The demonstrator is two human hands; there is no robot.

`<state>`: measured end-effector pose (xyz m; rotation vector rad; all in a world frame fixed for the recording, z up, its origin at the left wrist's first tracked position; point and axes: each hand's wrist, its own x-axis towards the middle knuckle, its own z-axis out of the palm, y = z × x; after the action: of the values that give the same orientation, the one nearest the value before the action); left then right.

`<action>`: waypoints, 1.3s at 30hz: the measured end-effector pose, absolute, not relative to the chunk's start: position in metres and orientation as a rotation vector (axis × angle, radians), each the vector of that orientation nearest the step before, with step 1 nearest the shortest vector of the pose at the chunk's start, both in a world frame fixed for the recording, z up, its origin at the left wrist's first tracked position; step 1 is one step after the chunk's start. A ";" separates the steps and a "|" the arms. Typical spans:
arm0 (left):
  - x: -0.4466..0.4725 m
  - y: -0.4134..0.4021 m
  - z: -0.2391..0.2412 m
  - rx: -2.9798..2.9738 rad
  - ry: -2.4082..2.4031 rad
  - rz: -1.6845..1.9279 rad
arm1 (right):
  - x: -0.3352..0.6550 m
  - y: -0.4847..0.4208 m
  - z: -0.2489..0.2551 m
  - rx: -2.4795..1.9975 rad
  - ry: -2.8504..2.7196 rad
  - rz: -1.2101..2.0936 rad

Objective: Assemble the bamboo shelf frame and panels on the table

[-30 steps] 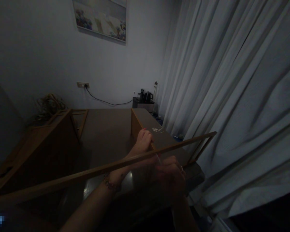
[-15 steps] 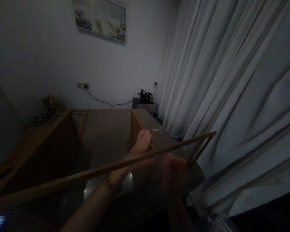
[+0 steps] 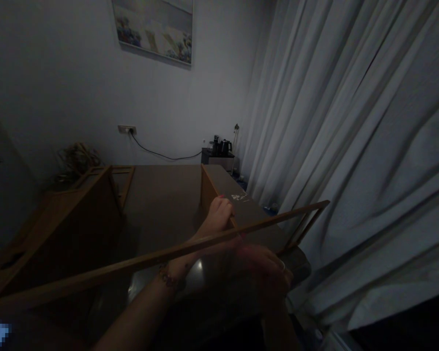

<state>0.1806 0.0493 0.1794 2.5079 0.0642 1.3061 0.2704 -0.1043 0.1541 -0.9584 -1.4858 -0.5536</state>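
Observation:
My left hand (image 3: 220,213) is closed over the top edge of an upright wooden panel (image 3: 209,187), its forearm passing behind a long wooden rail (image 3: 142,261). That rail runs slantwise across the view and meets the near end of the panel. Just below this joint is my right hand (image 3: 269,270), with a ring on one finger. Its fingers are pinched together and partly blurred in the dim light. Whatever they hold is too dark and small to name. A wooden frame end (image 3: 307,226) joins the rail's right end.
The pieces stand on a brown-topped table (image 3: 161,190). Several small white bits (image 3: 239,197) lie right of the panel. Another wooden panel assembly (image 3: 69,219) stands on the left. Pale curtains (image 3: 332,122) hang close on the right. A black kettle (image 3: 225,146) stands at the back.
My right hand has turned and shifted slightly down and to the right, so the back of it and the ring now show. My left hand keeps its hold on the panel.

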 end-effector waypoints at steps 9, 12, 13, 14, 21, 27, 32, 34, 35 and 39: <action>0.180 0.049 0.180 2.512 0.074 1.278 | 0.287 -0.113 0.158 -1.019 -1.610 -0.611; 0.179 0.048 0.181 2.509 0.072 1.274 | 0.281 -0.111 0.163 -1.074 -1.601 -0.676; 0.179 0.047 0.181 2.502 0.074 1.281 | 0.277 -0.110 0.166 -1.108 -1.593 -0.717; 0.180 0.048 0.181 2.493 0.078 1.291 | 0.273 -0.109 0.168 -1.145 -1.585 -0.751; 0.187 0.057 0.171 2.505 0.060 1.297 | 0.260 -0.109 0.172 -1.292 -1.502 -0.575; 0.189 0.060 0.169 2.507 0.079 1.308 | 0.262 -0.112 0.164 -1.288 -1.350 -0.296; 0.183 0.053 0.174 2.507 0.037 1.342 | 0.265 -0.112 0.163 -1.162 -1.462 -0.169; 0.182 0.051 0.175 2.512 0.049 1.339 | 0.269 -0.112 0.162 -1.118 -1.510 -0.100; 0.182 0.051 0.176 2.512 0.060 1.332 | 0.271 -0.112 0.161 -1.099 -1.530 -0.080; 0.183 0.052 0.175 2.513 0.086 1.311 | 0.281 -0.115 0.157 -1.074 -1.637 -0.021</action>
<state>0.1833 0.0523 0.1753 2.5127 0.0861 1.3109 0.2807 -0.1149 0.1567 -1.0741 -1.6373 -0.0213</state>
